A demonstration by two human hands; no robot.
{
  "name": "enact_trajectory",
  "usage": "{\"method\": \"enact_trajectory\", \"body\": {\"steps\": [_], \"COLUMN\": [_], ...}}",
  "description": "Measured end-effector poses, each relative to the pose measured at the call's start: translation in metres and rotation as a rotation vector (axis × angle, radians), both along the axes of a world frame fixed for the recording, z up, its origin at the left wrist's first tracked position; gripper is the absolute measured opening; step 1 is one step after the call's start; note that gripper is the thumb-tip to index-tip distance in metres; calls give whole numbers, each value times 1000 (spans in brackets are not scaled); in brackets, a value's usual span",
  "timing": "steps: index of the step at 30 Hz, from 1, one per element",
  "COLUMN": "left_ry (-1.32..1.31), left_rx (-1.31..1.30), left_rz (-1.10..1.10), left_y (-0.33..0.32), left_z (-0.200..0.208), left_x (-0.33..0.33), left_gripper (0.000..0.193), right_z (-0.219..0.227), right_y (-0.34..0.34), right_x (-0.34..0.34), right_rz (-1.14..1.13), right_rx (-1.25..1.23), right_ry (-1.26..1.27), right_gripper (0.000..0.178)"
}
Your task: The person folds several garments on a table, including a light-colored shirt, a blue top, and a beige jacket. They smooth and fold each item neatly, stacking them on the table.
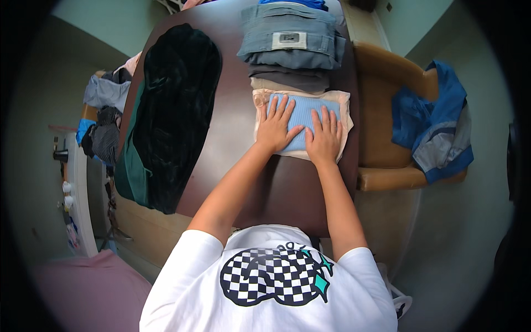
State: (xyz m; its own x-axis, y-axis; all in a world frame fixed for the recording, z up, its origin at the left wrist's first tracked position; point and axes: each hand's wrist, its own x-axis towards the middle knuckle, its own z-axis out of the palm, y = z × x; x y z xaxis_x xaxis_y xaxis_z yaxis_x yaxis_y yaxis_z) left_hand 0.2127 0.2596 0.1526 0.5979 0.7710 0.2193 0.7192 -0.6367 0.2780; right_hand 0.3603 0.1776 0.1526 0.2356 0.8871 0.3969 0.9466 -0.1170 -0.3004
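Note:
A folded light-blue ribbed garment (301, 113) lies flat on top of a folded cream garment (345, 108) near the table's right side. My left hand (275, 128) presses on its left part with fingers spread. On its right part rests my right hand (324, 138), palm down, fingers stretched out. Neither hand grips anything. Just beyond, a stack of folded clothes rises, with grey-blue trousers (290, 52) at the top and dark grey cloth (293, 79) beneath. A bit of bright blue cloth shows behind the stack.
A dark green velvety garment (180, 105) is spread along the left of the dark brown table (235, 105). To the right stands a tan armchair (381, 105) with a blue and grey jacket (442, 133) over its arm. Assorted clothes (105, 119) lie heaped beyond the table's left edge.

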Motion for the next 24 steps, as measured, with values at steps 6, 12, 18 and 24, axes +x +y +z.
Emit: {"method": "enact_trajectory", "body": {"steps": [6,12,18,24], "left_ry": [19,-103,-55,-103], "left_rx": [0,-55,27,-40], "left_rz": [-63,-1,140,227], "left_y": [-58,-81,-80,-149], "left_z": [7,-17,-22,-47], "left_x": [-36,-56,-52,-76], "left_gripper": [66,64,64,63], "right_z": [-1,-17,-21,-20], "right_y": [-43,-64,-53,-90], "right_x": [0,-9,-4,-30], "right_rz": [71,83,106,386], "right_rx": [34,-61,-68,96], "right_ry": [-24,-136,-199,-223], "right_gripper": [61,62,64,52]}}
